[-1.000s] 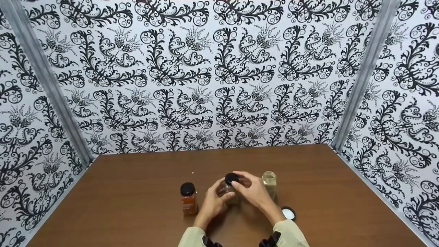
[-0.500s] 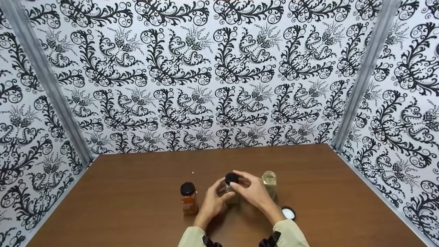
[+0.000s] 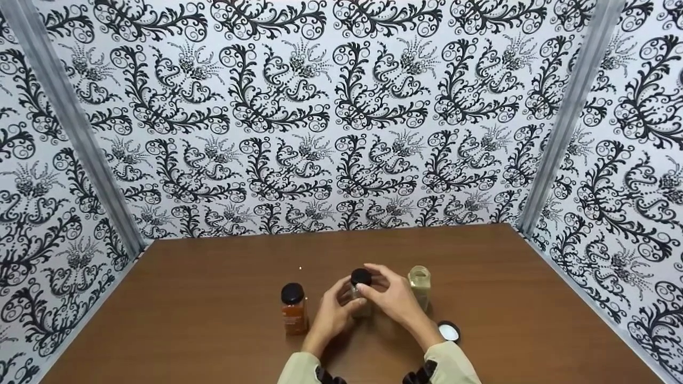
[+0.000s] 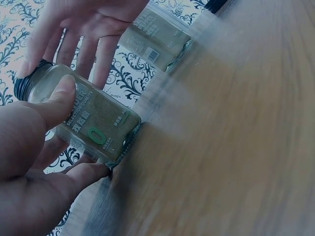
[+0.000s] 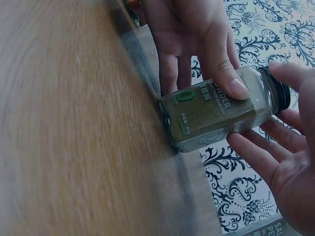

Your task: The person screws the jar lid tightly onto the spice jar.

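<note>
Between both hands, a clear spice jar [image 4: 101,118] of brownish-green powder stands on the wooden table, with a black cap [image 3: 361,276] on top. My left hand [image 3: 333,316] grips its body, thumb across the printed label and fingers round the far side. With thumb and fingers my right hand [image 3: 397,296] holds the black cap; in the right wrist view its other fingers reach along the jar's side. Just right of that hand stands a second spice jar [image 3: 420,282], uncapped, with pale powder inside. Its loose cap [image 3: 449,332] lies white inside up, near the right forearm.
Left of the left hand stands a capped jar of orange-red spice [image 3: 293,309]. Small white specks lie on the brown table [image 3: 213,298] near it. Patterned black-and-white panels [image 3: 331,133] rise behind the table and at both sides.
The right thumb has shifted slightly down and left along the cap's edge, and the right fingers have moved a little. The left hand and the jars stay in place.
</note>
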Action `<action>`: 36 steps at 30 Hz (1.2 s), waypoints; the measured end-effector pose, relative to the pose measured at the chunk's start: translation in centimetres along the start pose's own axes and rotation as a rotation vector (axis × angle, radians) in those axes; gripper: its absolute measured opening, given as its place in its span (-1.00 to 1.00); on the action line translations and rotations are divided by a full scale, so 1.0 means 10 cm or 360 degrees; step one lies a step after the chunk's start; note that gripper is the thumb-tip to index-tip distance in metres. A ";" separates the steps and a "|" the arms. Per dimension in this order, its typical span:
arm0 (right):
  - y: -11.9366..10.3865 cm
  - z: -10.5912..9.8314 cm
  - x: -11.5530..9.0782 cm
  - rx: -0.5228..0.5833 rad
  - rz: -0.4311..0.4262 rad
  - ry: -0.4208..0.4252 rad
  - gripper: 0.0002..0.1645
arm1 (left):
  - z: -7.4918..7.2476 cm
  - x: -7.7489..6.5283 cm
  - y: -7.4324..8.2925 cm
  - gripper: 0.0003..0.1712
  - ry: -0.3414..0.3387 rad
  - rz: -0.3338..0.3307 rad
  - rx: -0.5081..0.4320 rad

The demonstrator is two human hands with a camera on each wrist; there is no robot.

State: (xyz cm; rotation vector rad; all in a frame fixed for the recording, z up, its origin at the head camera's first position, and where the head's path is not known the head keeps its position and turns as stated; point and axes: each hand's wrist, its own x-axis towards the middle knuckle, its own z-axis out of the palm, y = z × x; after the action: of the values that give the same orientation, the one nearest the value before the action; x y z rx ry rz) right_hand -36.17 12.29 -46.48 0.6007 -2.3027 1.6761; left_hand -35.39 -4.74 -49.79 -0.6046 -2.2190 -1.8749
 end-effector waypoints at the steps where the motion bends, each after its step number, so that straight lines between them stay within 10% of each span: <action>1: 0.00 0.00 0.00 -0.0016 -0.0004 -0.0004 -0.45 | 0.00 0.00 0.00 -0.38 -0.0001 0.0001 0.0004; 36: -0.02 0.03 -0.01 -0.0112 -0.0016 0.0084 -0.54 | 0.02 -0.01 0.04 -0.34 0.0033 -0.0055 0.0023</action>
State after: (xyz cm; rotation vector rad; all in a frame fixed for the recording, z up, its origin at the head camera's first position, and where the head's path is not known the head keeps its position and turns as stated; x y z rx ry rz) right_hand -36.01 11.96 -46.43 0.5460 -2.3072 1.5798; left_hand -35.10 -4.53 -49.50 -0.5453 -2.2424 -1.8711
